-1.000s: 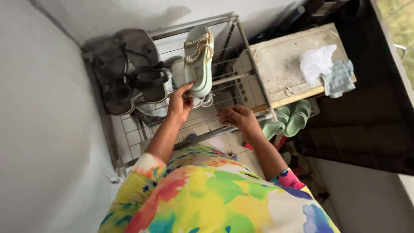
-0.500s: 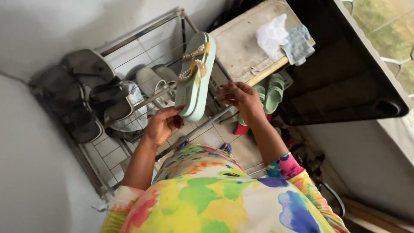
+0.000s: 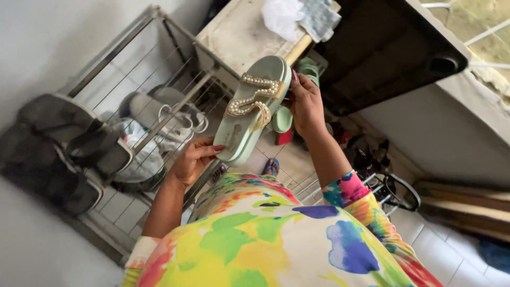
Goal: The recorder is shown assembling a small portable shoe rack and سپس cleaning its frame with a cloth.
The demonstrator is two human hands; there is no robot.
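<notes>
I hold a mint-green platform sandal (image 3: pixel 244 125) with pearl-beaded gold straps up in front of me, above the floor. My left hand (image 3: pixel 192 159) grips its heel end from below. My right hand (image 3: pixel 305 103) holds its toe end at the side. The sandal's upper faces me and it tilts up to the right. Below and to the left stands a metal wire shoe rack (image 3: pixel 133 64) with grey sandals (image 3: pixel 69 154) and pale shoes (image 3: pixel 159 114) on its shelves.
A worn beige board (image 3: pixel 239 32) with white and blue cloths (image 3: pixel 300 16) lies beyond the rack. Green slippers (image 3: pixel 284 114) sit under it. A dark cabinet (image 3: pixel 388 48) is at right. More shoes and a wire basket (image 3: pixel 388 186) lie on the tiled floor. White wall at left.
The sandal has come off the rack and moved right and toward me. My right hand has taken hold of its toe end. The view has swung right.
</notes>
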